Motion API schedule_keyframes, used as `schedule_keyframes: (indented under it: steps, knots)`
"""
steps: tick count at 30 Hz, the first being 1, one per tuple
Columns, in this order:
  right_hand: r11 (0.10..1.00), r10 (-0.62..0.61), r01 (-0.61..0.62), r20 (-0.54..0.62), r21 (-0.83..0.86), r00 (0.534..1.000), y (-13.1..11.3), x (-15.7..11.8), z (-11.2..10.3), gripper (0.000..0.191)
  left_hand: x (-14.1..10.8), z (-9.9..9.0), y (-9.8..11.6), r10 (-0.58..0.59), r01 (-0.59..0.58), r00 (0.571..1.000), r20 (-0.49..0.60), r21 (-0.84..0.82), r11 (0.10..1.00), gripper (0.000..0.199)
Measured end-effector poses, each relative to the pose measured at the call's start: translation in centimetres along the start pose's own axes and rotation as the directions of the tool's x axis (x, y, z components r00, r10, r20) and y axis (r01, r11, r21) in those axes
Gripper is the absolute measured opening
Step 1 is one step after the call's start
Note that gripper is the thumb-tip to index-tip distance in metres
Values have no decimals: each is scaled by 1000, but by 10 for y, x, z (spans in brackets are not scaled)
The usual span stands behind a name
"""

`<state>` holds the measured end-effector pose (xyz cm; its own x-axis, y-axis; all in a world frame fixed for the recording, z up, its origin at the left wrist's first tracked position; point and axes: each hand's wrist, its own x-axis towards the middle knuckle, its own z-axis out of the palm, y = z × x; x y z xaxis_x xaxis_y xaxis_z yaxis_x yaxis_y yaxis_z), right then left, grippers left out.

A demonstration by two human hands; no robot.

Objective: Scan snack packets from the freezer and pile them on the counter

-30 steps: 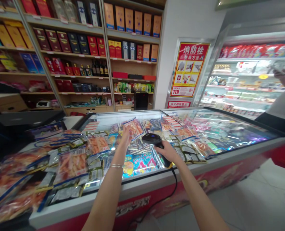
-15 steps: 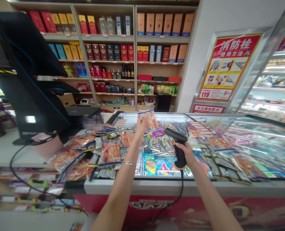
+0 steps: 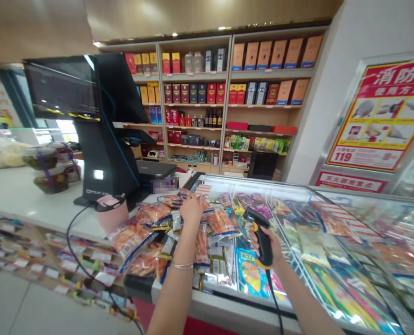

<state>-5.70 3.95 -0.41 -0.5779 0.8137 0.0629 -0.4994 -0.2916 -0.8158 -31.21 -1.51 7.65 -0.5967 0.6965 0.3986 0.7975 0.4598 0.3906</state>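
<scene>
My right hand (image 3: pixel 268 244) is closed round the grip of a black and yellow barcode scanner (image 3: pixel 262 237); its cable hangs down over the freezer's front edge. My left hand (image 3: pixel 192 210) is on a heap of clear, blue-edged snack packets (image 3: pixel 154 214) with orange-brown contents. Its fingers bend down and away, mostly hidden behind the back of the hand, so I cannot tell whether they grip a packet. Close by on the right lies another such packet (image 3: pixel 222 222). Small dark and silver packets (image 3: pixel 219 263) lie below the left wrist.
Beneath the packets is a glass-topped chest freezer (image 3: pixel 308 186) with colourful bags inside. A checkout screen (image 3: pixel 63 88) on a black stand and a pink container (image 3: pixel 111 216) occupy the counter (image 3: pixel 53 221) at left. Shelves of boxes (image 3: pixel 194 93) line the back wall.
My left hand has moved from the raised packet over the freezer down onto the heap at left. My view has turned left. The scanner is still in my right hand.
</scene>
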Motion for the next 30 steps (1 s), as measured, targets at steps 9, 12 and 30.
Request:
schedule_keyframes:
  steps: [9, 12, 30]
  knots:
    - [1000, 9, -9, -12, 11, 1000, -2, -1, 1, 26, 0, 5, -2, 31, -32, 999, 33, 23, 999, 42]
    - [1000, -1, 1, -2, -5, 1000, 0, 0, 0, 27, -1, 7, -2, 44, -44, 999, 7, 39, 998, 42]
    - [993, -99, 107, -139, 54, 985, -27, -19, -14, 30, -11, -20, 59, 311, -274, 919, -243, 175, 946, 50]
